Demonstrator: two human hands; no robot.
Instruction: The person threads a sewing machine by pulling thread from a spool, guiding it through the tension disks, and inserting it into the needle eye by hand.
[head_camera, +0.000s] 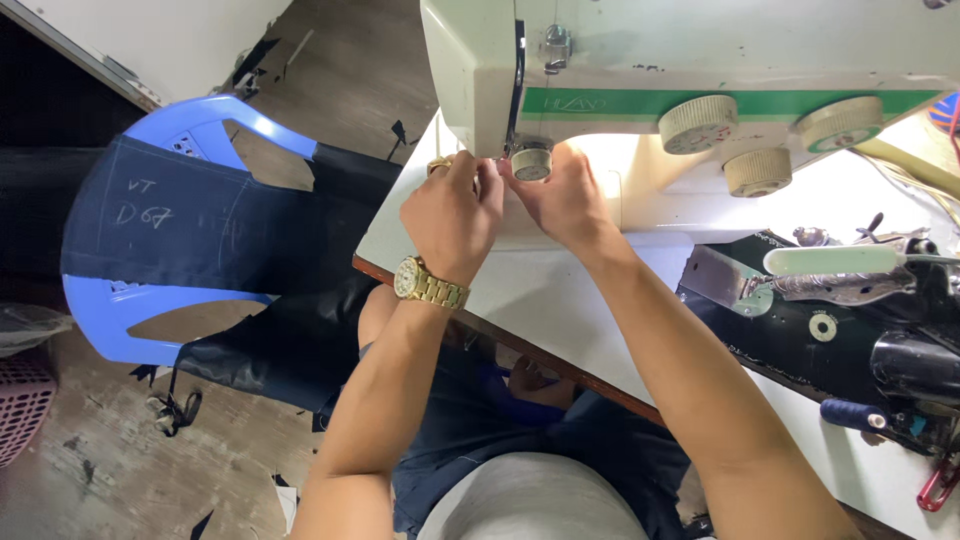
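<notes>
My left hand (455, 215), with a gold watch on its wrist, and my right hand (562, 198) meet at the needle end of a cream sewing machine (700, 60) with a green stripe. The fingertips of both hands are pinched together just below the machine head, beside a small round knob (531, 163). I see nothing held between them; the needle itself is hidden behind my fingers. Both forearms reach over the white table (560, 310), whose brown edge runs above my lap.
A blue plastic chair (200, 125) at the left carries dark blue fabric (180, 225) with chalk marks. A pink basket (22, 400) stands at the far left. At the right lie a black metal device (860, 300), a blue-handled tool (850, 415) and a red handle (935, 490).
</notes>
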